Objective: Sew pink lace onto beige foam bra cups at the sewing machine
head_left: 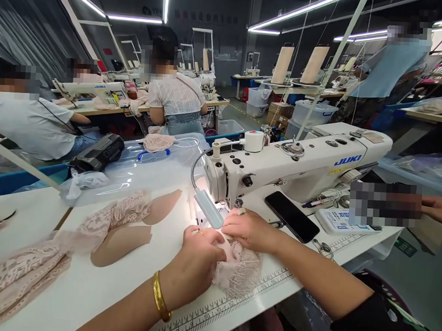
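Observation:
My left hand (pixel 197 258), with a gold bangle on its wrist, is closed on a piece of pink lace fabric (pixel 237 270) on the white table (pixel 99 287). My right hand (pixel 249 229) presses on the same lace just in front of the needle area of the white JUKI sewing machine (pixel 298 164). A small lamp (pixel 208 208) on a flexible neck lights the spot. The needle itself is hidden behind the lamp and my hands.
Sewn lace and beige cup pieces (pixel 121 224) lie to the left on the table. A black phone (pixel 291 216), small scissors (pixel 322 248) and a white packet (pixel 338 221) lie right of the machine. Another person's hand (pixel 439 209) shows at far right. Other workers sit at machines behind.

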Action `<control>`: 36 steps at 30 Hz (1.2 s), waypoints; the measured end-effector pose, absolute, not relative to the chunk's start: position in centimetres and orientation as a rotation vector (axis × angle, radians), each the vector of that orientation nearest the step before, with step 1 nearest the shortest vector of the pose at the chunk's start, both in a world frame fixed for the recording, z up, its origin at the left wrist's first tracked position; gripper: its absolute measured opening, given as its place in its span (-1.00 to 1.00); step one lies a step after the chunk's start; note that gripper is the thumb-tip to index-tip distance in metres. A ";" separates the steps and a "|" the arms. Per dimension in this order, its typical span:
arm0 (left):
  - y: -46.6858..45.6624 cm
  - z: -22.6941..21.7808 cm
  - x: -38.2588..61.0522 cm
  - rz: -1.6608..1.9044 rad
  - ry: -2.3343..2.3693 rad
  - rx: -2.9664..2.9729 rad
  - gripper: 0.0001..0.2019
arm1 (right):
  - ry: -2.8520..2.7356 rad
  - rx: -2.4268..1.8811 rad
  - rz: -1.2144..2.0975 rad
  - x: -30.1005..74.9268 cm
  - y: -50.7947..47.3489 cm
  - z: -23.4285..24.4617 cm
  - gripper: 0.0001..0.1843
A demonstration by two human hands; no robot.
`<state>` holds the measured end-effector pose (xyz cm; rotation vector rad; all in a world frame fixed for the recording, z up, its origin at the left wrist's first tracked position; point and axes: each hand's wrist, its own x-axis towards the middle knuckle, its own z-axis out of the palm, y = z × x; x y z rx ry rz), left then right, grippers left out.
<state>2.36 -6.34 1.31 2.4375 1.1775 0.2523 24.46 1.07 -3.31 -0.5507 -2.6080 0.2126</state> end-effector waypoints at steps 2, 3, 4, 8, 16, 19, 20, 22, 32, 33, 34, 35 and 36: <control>-6.6 1.0 3.1 0.273 1.236 2.423 -0.72 | -2.595 -0.630 0.214 24.5 1.2 -3.5 -0.71; -6.6 1.0 3.5 0.278 1.260 2.415 -0.72 | -2.587 -0.669 0.216 24.4 1.2 -3.6 -0.69; -6.6 0.9 3.8 0.281 1.281 2.408 -0.72 | -2.583 -0.707 0.220 24.4 1.3 -3.7 -0.67; -6.6 1.1 4.5 0.291 1.350 2.397 -0.70 | -2.596 -0.843 0.238 24.4 1.4 -3.6 -0.61; -6.7 0.6 4.8 0.314 1.375 2.415 -0.70 | -2.620 -0.948 0.295 24.4 1.2 -3.1 -0.56; -6.7 0.3 4.6 0.353 1.352 2.401 -0.68 | -2.601 -0.928 0.295 24.4 1.2 -3.1 -0.55; -6.7 0.1 4.5 0.361 1.340 2.401 -0.68 | -2.590 -0.920 0.295 24.4 1.3 -3.1 -0.55; -6.7 -0.1 4.4 0.370 1.314 2.408 -0.67 | -2.572 -0.897 0.299 24.5 1.3 -3.2 -0.56; -5.2 0.6 3.1 0.265 1.208 2.499 -0.73 | -2.565 -0.897 0.250 24.6 1.5 -3.7 -0.65; -4.9 0.8 2.9 0.257 1.188 2.516 -0.74 | -2.565 -0.904 0.244 24.6 1.5 -3.7 -0.66; -4.5 0.9 2.6 0.253 1.164 2.537 -0.76 | -2.566 -0.910 0.241 24.6 1.5 -3.8 -0.67; -4.2 1.1 2.4 0.249 1.138 2.561 -0.78 | -2.568 -0.913 0.238 24.6 1.5 -3.8 -0.68; -3.8 1.2 2.1 0.243 1.115 2.586 -0.80 | -2.569 -0.914 0.236 24.6 1.5 -3.9 -0.68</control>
